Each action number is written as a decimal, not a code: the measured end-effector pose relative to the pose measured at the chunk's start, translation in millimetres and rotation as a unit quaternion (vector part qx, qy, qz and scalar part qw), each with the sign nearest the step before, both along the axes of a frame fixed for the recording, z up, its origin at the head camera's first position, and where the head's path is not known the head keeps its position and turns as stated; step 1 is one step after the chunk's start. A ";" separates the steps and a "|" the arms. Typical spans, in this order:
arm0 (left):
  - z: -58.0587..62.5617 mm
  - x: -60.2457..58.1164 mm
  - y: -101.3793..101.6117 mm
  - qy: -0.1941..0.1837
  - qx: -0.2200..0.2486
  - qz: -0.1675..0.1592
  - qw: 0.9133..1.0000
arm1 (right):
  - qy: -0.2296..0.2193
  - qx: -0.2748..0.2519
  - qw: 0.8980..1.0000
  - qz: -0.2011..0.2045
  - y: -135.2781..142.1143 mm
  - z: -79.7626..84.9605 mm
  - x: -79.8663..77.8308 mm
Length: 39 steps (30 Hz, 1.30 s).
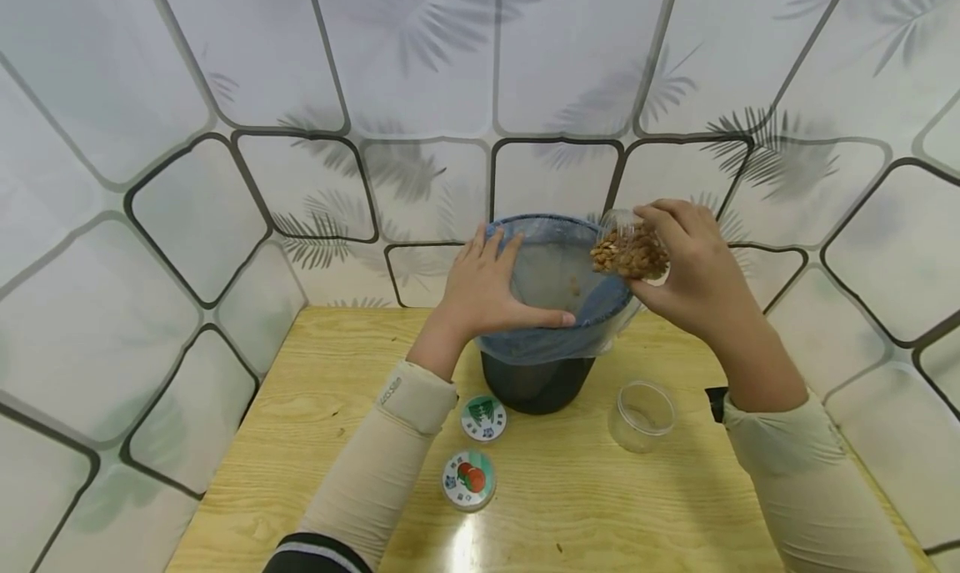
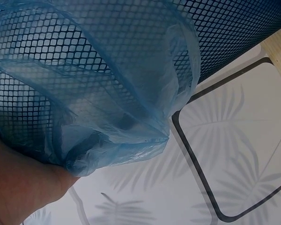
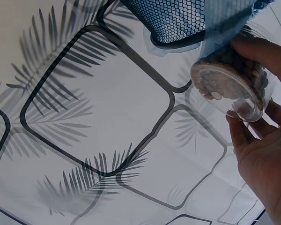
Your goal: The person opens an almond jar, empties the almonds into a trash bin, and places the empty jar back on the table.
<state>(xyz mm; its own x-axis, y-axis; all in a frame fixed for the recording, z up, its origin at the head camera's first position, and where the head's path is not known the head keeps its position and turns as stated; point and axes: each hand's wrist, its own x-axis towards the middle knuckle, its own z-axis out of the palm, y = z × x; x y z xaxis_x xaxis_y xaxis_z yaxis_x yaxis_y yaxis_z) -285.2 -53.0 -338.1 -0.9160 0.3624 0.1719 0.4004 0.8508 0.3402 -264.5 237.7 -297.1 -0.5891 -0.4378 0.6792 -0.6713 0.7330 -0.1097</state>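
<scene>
A dark mesh bin [image 1: 536, 381] lined with a translucent blue plastic bag [image 1: 517, 348] stands on the table. My left hand [image 1: 487, 294] rests on its left rim, fingers spread and thumb [image 1: 551, 317] stretched along the near edge. In the left wrist view, bag folds [image 2: 117, 140] hang beside that hand. With my right hand [image 1: 693, 264] I grip a clear plastic jar [image 1: 617, 221], tipped sideways over the right rim. Small brown nut-like pieces [image 1: 633, 254] fill much of it, and a few brown pieces [image 1: 574, 286] show against the bag inside the bin.
A clear open container [image 1: 645, 419] stands on the table right of the bin. Near my left forearm lie a round lid with a green picture [image 1: 483, 417] and another with red tomatoes [image 1: 468, 480]. A patterned cloth wall [image 1: 555, 177] closes in the wooden table [image 1: 555, 506].
</scene>
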 end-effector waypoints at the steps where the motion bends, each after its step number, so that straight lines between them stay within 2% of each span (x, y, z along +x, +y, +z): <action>1: 0.1 0.2 -0.1 -0.001 0.001 0.000 1.000 | 0.001 0.000 1.000 0.001 0.0 -0.3 -0.3; 20: -0.4 0.0 -0.3 -0.001 -0.001 0.002 1.000 | 0.018 -0.002 1.000 0.014 1.4 -3.4 -1.3; 39: -0.9 0.5 1.2 -0.003 -0.013 0.004 1.000 | 0.038 0.018 0.999 0.019 -2.9 -7.1 -1.2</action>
<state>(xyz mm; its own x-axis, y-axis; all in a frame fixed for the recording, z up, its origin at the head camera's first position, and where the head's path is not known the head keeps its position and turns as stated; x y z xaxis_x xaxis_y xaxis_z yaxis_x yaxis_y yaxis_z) -284.7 -51.8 -338.9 -0.9196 0.3599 0.1575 0.3923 0.8625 0.3197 -265.6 234.7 -304.2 -0.5195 -0.4835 0.7046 -0.7039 0.7096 -0.0321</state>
